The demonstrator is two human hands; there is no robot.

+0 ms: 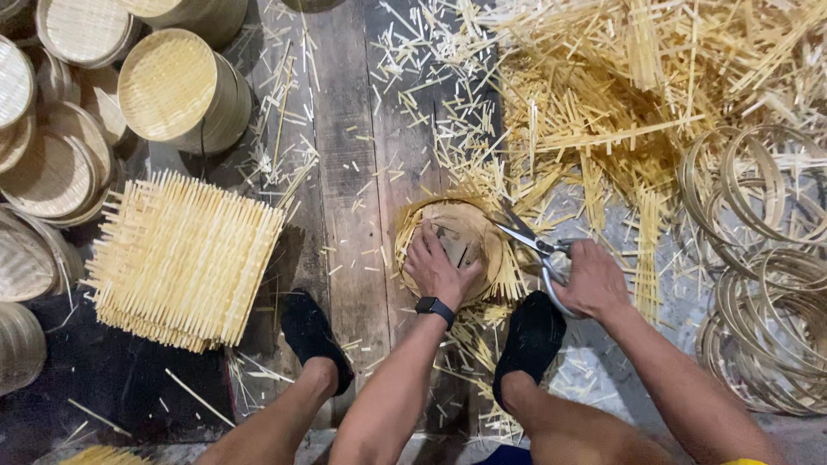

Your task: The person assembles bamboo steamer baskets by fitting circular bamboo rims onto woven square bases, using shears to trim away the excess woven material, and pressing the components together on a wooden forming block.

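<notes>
Left hand (438, 269) fingers spread, pressing round woven bamboo disc (469, 237) flat on wooden floor (345, 172). Right hand (590, 280) fingers closed through scissors (534, 245) handles, blades parted at disc edge. Square woven mats (181, 258) stacked left; bamboo hoops (758, 284) right.

Two hands: left hand (439, 267), right hand (590, 280). One pair of scissors (538, 250). One round woven mat (457, 245) under trimming. One stack of square woven mats (181, 258). Two black socks (314, 336). One wristwatch (435, 308). Finished round baskets (177, 86) and bamboo hoops (758, 258): too many and overlapped for exact count.
</notes>
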